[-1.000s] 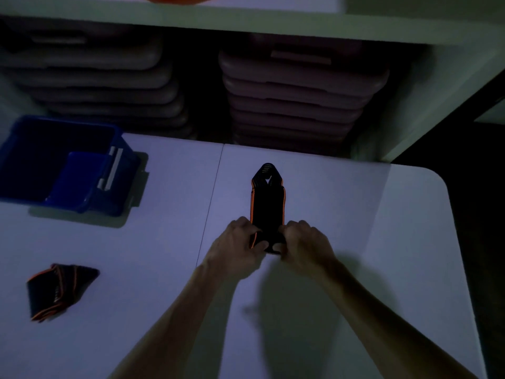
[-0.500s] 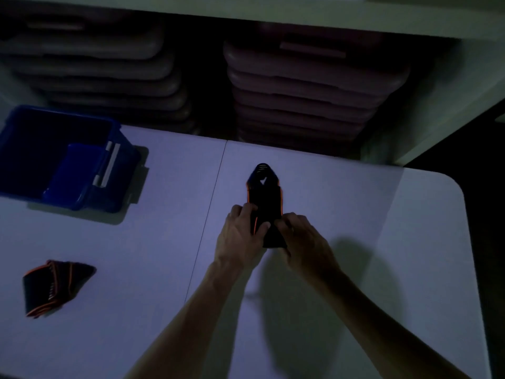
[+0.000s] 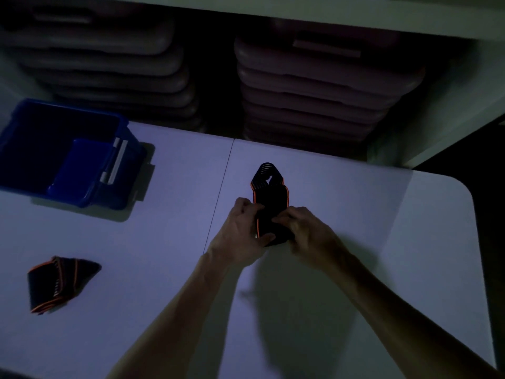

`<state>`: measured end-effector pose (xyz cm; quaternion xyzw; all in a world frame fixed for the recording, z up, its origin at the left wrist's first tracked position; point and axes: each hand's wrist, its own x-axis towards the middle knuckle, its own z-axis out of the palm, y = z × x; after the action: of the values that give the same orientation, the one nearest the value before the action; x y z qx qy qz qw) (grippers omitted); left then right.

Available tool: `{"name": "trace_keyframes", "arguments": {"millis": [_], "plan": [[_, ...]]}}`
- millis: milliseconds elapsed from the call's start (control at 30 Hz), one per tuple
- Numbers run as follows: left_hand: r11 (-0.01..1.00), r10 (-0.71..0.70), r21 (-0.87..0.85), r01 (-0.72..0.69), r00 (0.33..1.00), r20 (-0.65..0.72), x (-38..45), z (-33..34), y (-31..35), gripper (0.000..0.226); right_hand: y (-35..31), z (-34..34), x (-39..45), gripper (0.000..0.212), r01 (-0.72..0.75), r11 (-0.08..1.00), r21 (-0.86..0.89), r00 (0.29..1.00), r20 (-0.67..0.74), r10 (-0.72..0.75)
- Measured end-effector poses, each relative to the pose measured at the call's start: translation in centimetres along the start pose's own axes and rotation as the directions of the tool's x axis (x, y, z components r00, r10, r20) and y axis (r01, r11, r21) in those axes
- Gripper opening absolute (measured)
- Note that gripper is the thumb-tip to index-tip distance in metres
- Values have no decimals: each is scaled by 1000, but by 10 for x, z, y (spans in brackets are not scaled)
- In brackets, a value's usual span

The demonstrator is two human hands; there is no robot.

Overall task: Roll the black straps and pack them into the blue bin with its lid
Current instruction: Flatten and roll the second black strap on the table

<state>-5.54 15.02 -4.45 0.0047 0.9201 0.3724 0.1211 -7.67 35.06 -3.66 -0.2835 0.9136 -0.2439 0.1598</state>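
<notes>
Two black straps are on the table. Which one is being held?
The strap at the table's middle, gripped at its near end by the left hand and right hand. The other strap lies untouched at the near left.

Black strap with orange edges [image 3: 270, 198], near the middle of the frame, lying lengthwise on the bench [image 3: 175, 222], far end narrowed to a ribbed loop, near end partly rolled. Gripped at the rolled end from both sides. Second black strap [image 3: 58, 283], also orange-edged, at lower left of the frame, folded loosely into a wedge shape, lying flat, well apart from the first. Blue bin [image 3: 24, 149], at upper left, open, upright, inside dark. Blue lid [image 3: 82, 165], leaning inside the bin at its right side, tilted.
</notes>
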Motion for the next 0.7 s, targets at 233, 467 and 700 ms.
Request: {"name": "trace_keyframes", "arguments": {"millis": [233, 467, 700], "plan": [[994, 19, 109, -14, 999, -48, 12, -4, 5, 42, -6, -33, 42, 43, -233, 969, 83, 949, 238, 208], [949, -314, -55, 309, 931, -184, 42, -8, 13, 43, 3, -9, 50, 55, -296, 941, 164, 953, -25, 303], [836, -548, -80, 542, 827, -123, 41, -5, 21, 61, -1, 5, 78, 114, -479, 795, 372, 870, 84, 485]]}}
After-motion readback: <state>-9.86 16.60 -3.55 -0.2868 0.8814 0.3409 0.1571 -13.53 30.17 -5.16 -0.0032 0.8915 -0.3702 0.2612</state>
